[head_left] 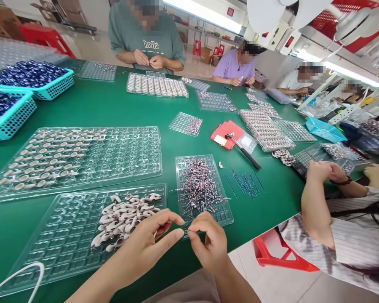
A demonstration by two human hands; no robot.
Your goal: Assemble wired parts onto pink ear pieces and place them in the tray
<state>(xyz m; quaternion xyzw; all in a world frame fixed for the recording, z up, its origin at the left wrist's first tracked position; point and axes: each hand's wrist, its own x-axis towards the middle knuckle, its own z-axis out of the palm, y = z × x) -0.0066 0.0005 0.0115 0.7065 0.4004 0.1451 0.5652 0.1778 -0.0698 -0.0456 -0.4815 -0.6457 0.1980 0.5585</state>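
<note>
My left hand (145,244) and my right hand (208,244) meet at the table's near edge, fingertips pinched together around something tiny that I cannot make out. Just beyond them lies a clear tray (225,210) heaped with thin wired parts (198,187). To the left a clear blister tray (60,240) holds a pile of small white pieces (123,219). Behind it a larger blister tray (129,147) carries rows of white pieces in its left half.
The green table (113,107) also carries teal baskets of dark blue parts (47,86), more clear trays, a red pad (227,132), a black-handled tool (246,153) and blue wires (244,181). A person's arm (316,202) rests at the right; other people work at the far side.
</note>
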